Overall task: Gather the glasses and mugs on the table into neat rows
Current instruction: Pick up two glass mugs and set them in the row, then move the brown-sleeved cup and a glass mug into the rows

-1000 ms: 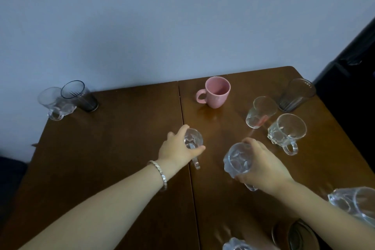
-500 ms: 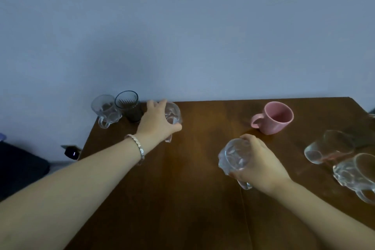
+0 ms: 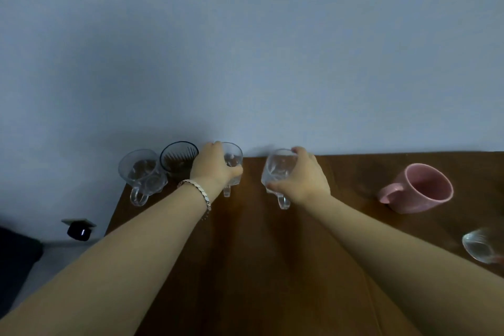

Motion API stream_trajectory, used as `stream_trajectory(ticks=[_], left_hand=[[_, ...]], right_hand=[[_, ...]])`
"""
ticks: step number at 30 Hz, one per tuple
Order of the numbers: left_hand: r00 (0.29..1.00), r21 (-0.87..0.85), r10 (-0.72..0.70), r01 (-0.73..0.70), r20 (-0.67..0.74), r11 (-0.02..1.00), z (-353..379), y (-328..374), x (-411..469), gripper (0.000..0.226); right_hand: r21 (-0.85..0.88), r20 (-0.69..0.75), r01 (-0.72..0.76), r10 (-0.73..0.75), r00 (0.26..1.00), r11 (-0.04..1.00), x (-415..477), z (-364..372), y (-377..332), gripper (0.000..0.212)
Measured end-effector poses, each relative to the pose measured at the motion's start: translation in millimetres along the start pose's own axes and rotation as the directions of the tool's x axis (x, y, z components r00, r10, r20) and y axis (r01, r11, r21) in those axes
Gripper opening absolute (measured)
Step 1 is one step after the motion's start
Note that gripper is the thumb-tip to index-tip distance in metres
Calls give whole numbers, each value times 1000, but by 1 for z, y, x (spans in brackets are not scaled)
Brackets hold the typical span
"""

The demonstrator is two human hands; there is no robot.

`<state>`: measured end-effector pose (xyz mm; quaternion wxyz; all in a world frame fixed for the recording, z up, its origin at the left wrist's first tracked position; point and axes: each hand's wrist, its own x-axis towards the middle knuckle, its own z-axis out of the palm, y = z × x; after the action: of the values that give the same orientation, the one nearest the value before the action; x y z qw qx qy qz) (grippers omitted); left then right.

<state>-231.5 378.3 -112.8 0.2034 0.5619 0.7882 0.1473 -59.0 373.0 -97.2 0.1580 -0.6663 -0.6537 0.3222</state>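
Observation:
At the far edge of the brown table, my left hand grips a clear glass mug right beside a dark tumbler. Left of the tumbler stands another clear handled mug at the table's corner. My right hand holds a second clear glass mug, a short gap to the right of the first, its handle pointing toward me. A pink mug sits further right. The rim of a clear glass shows at the right edge.
A pale blue wall rises directly behind the table's far edge. A small black device sits on the floor to the left of the table, next to something dark at the left border.
Both hands have carried their glass mugs away from me to the back edge: the left one now beside the dark tumbler, the right one just to its right. The view has tilted up.

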Motion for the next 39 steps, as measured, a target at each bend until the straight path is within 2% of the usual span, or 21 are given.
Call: stream_trajectory(ticks=[5,9,11,13,16,18,20,24,29,32,35,39], left_hand=[[997,-40,71,-70,10,997,3,-3,-2,55],[994,-24,97,-96,50,995,3,-4,-5,54],[992,95,66,-76,104,993,1,-1,-15,62],[994,235,72,-90,83,968,0,6,-34,64],[989,277,126,-144,80,950,-2,25,-73,61],[971,266,147,-194,187,944,0,39,-104,50],[933,251,139,-229,331,940,0,54,-137,37],[861,167,136,-246,491,955,6,80,-204,28],[762,44,219,-309,610,950,26,101,-289,28],[715,-3,263,-342,648,940,34,110,-336,28],[719,-24,278,-342,638,939,39,119,-377,27],[760,-27,248,-290,601,957,48,132,-416,28]], right_hand=[[-72,-17,-17,16,1000,997,36,20,-7,82],[16,59,-28,27,998,999,29,22,3,103],[55,103,-38,32,994,998,14,14,12,110],[11,188,-79,75,979,997,-11,1,26,102],[-141,413,-86,138,900,986,-62,-29,56,68],[-216,499,-35,141,855,976,-102,-52,79,55],[-294,525,27,137,840,955,-144,-77,100,52],[-437,485,62,177,856,897,-233,-129,143,45],[-447,282,-94,240,929,890,-335,-183,193,39],[-419,192,-194,296,936,887,-382,-203,221,42],[-392,124,-251,321,939,885,-404,-206,252,59],[-422,48,-277,327,944,863,-396,-199,285,102]])
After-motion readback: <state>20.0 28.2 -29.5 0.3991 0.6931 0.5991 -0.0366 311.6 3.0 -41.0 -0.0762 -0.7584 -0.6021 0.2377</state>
